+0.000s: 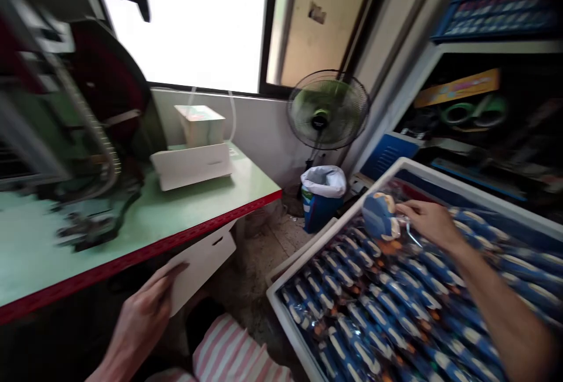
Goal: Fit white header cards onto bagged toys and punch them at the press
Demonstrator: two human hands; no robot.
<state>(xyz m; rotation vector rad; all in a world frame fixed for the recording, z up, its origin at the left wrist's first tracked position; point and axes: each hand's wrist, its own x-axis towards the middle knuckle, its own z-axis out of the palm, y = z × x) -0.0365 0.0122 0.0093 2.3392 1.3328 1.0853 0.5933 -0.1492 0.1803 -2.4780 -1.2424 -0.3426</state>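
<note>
Head view: the right hand (pixel 433 220) has its fingers pinched shut on one blue packet (pixel 379 216), a rounded piece with a pale patch, raised just over the far end of a white tray (pixel 484 194). Beneath that hand the tray is packed with rows of similar blue packets (pixel 373 306); they are too many and too blurred to count. The left hand (pixel 143 311) is low and toward the body, with its fingers closed on the edge of one flat white card (pixel 203 264), just below the red front edge of the pale green worktop (pixel 185 206). Beyond the left hand, two white boxes (pixel 193 165) stand on the worktop, the smaller on the larger, beside one dark machine (pixel 83 135). Between the hands and farther off, one fan (pixel 328 109) stands on the floor over one lined bin (pixel 323 194).
</note>
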